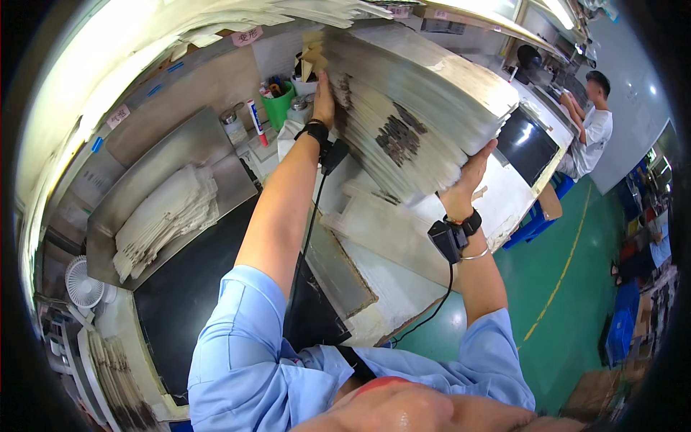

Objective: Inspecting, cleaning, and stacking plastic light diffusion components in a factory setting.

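Observation:
A thick stack of thin whitish sheets [425,93] is held up between my two hands, tilted over the bench. Its layered side faces me and carries dark grey smudges. My left hand [325,104] presses along the left end of the stack, fingers pointing up. My right hand [468,176] grips the lower right corner, thumb side up, with part of its fingers hidden behind the sheets. Each wrist wears a black band with a small cabled device. Under the stack lies a pale flat board [389,234] on the bench.
A metal tray [155,165] with another pile of sheets [169,209] stands left. Behind are a green cup [279,108], a marker [257,122] and a glass jar [232,126]. A small fan [85,282] sits far left. Another person [594,129] sits at the far right.

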Motion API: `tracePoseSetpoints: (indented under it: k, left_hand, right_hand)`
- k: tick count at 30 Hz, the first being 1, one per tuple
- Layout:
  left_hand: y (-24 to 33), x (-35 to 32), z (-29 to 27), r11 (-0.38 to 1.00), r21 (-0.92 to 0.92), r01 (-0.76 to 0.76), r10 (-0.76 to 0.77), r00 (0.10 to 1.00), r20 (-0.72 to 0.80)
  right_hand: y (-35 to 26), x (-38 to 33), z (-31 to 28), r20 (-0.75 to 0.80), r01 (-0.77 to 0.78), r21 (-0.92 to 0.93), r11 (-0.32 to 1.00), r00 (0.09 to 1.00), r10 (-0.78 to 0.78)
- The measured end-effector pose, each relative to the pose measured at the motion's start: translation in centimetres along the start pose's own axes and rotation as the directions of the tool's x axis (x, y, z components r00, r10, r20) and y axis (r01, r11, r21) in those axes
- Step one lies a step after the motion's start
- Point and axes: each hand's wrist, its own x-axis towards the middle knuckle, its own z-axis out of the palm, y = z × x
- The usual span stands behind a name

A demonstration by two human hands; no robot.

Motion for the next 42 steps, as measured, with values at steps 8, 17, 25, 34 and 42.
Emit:
tracePoseSetpoints:
  k: [8,17,25,34,42]
  left_hand:
    - [-1.1,0.9,2.1,0.982,0.114,-0.148,0.178,0.931,-0.320]
    - [0.2,-0.3,2.6,0.917,0.396,-0.052,0.278,0.793,-0.542]
    - [3.3,-5.6,-0.3,0.996,0.005,-0.087,0.085,0.959,-0.271]
    - [16.1,-26.6,-22.5,0.525,0.790,-0.316,0.419,0.904,0.082]
    - [13.7,-32.9,-40.1,-0.316,0.947,0.055,0.301,0.952,0.046]
  right_hand:
    - [1.3,1.2,-0.3,-0.037,-0.033,-0.107,0.994,0.999,0.030]
    - [0.8,1.4,0.2,0.034,-0.029,-0.249,0.968,0.999,0.039]
    - [-1.1,2.0,-1.5,0.157,-0.126,-0.192,0.973,0.975,0.157]
    - [-10.8,-6.1,-1.3,0.504,0.500,-0.578,0.645,0.840,-0.200]
    - [-6.9,-17.5,12.8,0.968,0.629,-0.203,0.751,0.242,0.058]
